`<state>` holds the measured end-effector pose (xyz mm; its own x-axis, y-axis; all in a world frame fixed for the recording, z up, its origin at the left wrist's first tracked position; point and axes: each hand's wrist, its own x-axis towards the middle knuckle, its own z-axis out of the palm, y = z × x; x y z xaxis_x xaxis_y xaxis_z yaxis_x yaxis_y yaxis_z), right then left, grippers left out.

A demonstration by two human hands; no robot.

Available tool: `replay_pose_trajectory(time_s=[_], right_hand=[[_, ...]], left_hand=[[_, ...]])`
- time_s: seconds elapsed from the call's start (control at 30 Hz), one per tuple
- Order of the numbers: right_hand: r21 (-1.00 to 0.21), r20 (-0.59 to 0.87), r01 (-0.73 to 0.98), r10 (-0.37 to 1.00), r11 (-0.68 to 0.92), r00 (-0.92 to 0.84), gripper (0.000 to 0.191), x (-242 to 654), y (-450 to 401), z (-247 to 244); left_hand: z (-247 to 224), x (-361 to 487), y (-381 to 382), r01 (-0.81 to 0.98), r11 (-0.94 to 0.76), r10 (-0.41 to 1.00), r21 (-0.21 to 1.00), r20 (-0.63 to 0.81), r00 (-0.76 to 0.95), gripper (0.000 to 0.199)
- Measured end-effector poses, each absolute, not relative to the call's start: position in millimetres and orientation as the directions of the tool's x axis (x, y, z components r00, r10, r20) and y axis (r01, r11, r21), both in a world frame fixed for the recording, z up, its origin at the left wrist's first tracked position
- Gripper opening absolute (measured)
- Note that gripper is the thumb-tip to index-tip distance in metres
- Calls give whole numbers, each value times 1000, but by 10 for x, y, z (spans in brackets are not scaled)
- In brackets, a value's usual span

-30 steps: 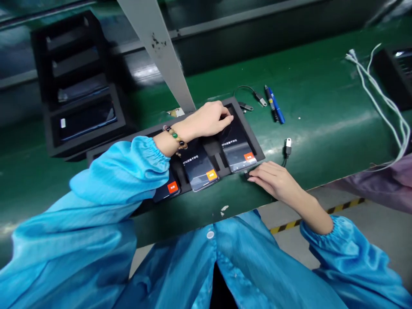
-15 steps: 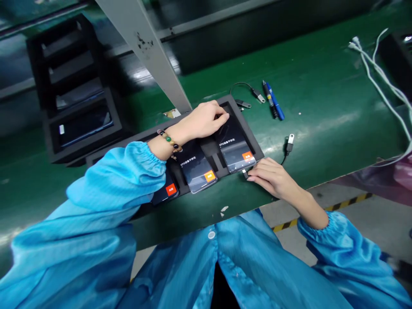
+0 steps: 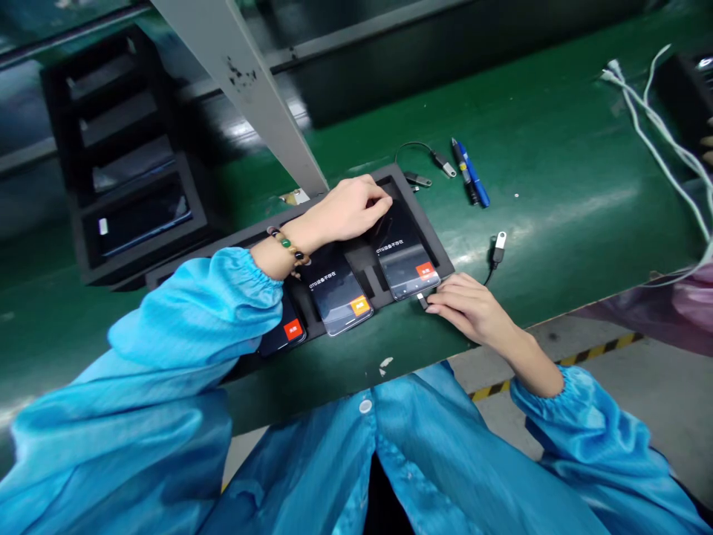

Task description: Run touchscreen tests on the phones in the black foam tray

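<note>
A glossy green tabletop (image 3: pixel 557 186) runs past a grey metal post (image 3: pixel 250 82), above a grey floor (image 3: pixel 640 394) marked with yellow-and-black striped tape (image 3: pixel 604 351). A long black foam tray (image 3: pixel 443 256) on it holds dark-screened phones. The right hand (image 3: pixel 468 305) pinches a small black cable plug (image 3: pixel 422 302) at the near edge of the rightmost black phone (image 3: pixel 401 264); the left hand (image 3: pixel 350 208) curls over its far end, its exact grip unclear. Black compartmented foam trays (image 3: pixel 197 197) stand left; blue and black pens (image 3: pixel 473 174) and looped white cables (image 3: pixel 654 137) lie to the right.
</note>
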<state>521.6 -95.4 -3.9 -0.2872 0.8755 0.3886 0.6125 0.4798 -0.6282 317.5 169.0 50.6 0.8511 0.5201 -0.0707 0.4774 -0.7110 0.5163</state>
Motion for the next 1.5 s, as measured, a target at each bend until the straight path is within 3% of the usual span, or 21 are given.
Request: replay_pose_trajectory(time_s=[0.43,0.67,0.77,0.9,1.0,1.1,1.2,1.27,1.33,1.4,1.5], right_hand=[[-617,375,669,902,414,-213,4,5109,-964,-30],[-472,444,824,892,313,-84,17,5412,-569,463],[-307,345,916,927,258,-145,29,5659,331,531],[-195,71,949,968,249,-240,49,5817,1539,323],[-145,-67,938,943,314,-326,41,5883,1917,257],[-115,-16,942,948,315,-319,33,6069,1878,436],[-192,88,952,971,237,-224,31,6304,1615,829],[-283,191,932,965,227,-177,24,6348,1361,1134],[-344,344,903,929,257,-134,23,6246,1065,1387],[-307,455,890,874,336,-173,26,6046,754,1519],[-181,447,888,840,423,-309,22,5755,300,1466]], left_hand=[[556,3168,1637,508,-678,547,531,-98,832,41],[670,3151,1680,454,-701,502,549,-73,862,54],[791,3048,1672,447,-732,507,513,-27,862,52],[908,2760,1575,462,-724,521,511,-34,853,52],[940,2487,1468,469,-728,524,501,-36,851,54],[964,2280,1414,488,-724,542,488,-35,840,53],[989,2264,1459,488,-701,575,520,6,818,47],[1001,2403,1522,480,-592,633,647,5,774,45],[1021,2653,1571,409,-340,685,847,-75,725,51],[1067,2954,1572,241,-24,671,970,-163,724,63],[1172,3327,1427,4,203,673,979,-143,726,63]])
